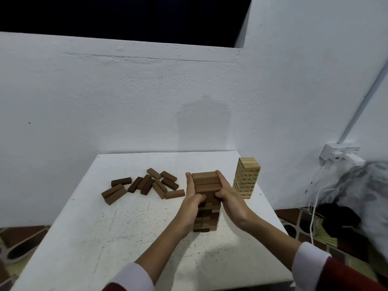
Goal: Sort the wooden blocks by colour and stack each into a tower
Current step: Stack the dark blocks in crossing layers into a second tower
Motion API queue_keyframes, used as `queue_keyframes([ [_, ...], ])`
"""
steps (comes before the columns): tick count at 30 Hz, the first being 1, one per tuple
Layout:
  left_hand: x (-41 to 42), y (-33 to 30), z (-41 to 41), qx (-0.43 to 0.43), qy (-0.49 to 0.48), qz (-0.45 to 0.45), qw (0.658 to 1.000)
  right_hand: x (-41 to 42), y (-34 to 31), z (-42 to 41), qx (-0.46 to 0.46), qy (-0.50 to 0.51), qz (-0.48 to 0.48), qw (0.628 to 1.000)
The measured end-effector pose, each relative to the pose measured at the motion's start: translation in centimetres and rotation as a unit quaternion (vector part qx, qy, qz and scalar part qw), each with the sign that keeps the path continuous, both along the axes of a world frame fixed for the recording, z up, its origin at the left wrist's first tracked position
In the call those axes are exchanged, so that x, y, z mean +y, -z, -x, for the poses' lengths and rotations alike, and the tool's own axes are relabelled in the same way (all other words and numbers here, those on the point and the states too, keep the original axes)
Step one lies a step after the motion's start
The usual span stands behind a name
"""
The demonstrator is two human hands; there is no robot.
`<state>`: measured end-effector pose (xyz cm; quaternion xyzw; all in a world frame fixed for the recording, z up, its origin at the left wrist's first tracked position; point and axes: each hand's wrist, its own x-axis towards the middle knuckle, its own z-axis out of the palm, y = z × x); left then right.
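Now both hands (212, 198) on the dark tower (206, 206), fingers straight along its sides, thumbs curled in front.

A speckled white square table (105, 227) stands against a rough white plaster wall (126, 97); patterned brown floor tiles (294, 225) lie below.

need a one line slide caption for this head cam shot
Both hands, left hand and right hand, square up the dark block tower; loose dark blocks wait left, light tower behind.
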<state>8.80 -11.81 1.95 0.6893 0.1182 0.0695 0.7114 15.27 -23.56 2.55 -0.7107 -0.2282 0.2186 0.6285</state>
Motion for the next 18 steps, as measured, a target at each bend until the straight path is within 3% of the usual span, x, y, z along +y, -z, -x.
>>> queue_keyframes([
  [10, 0.03, 0.20, 0.25, 0.005, -0.005, 0.013, 1.000, -0.16, 0.44, -0.09, 0.025, 0.001, -0.008, 1.000],
  [18, -0.12, 0.32, 0.15, 0.013, 0.003, 0.006, 1.000, -0.21, 0.55, 0.34, -0.007, -0.017, -0.029, 0.999],
])
